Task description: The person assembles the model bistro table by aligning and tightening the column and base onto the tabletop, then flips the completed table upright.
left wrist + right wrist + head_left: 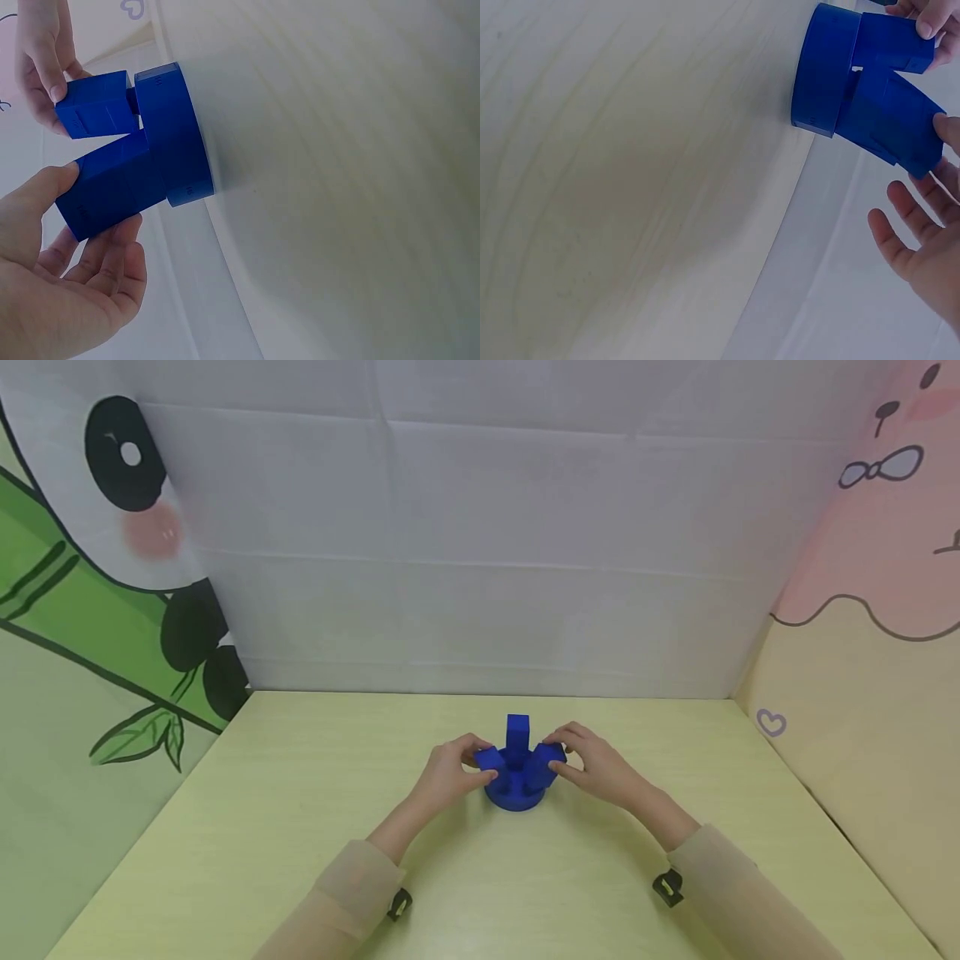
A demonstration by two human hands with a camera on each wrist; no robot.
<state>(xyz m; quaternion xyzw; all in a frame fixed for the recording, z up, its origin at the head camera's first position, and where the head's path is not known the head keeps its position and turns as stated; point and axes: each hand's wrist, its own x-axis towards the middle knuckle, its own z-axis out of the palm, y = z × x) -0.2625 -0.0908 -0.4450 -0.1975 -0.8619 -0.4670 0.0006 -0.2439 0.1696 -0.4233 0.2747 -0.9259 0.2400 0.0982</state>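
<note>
A round blue base [514,799] rests on the table, with three blue blocks rising from it. My left hand [448,770] pinches the left block [490,760] between thumb and fingers; that block leans outward in the left wrist view. The right block [542,767] is pinched by my right hand [592,765], and it tilts out from the base too. Between them, at the back, a third block [517,732] stands upright with no hand on it. In the right wrist view, the right block [892,120] meets the base [823,71] at its lower end.
The pale wood-patterned table [300,793] spreads around the base. Behind it hangs a white cloth wall [480,527]. Printed cartoon panels flank the table, a green one [97,693] on the left and a pink and cream one [862,677] on the right.
</note>
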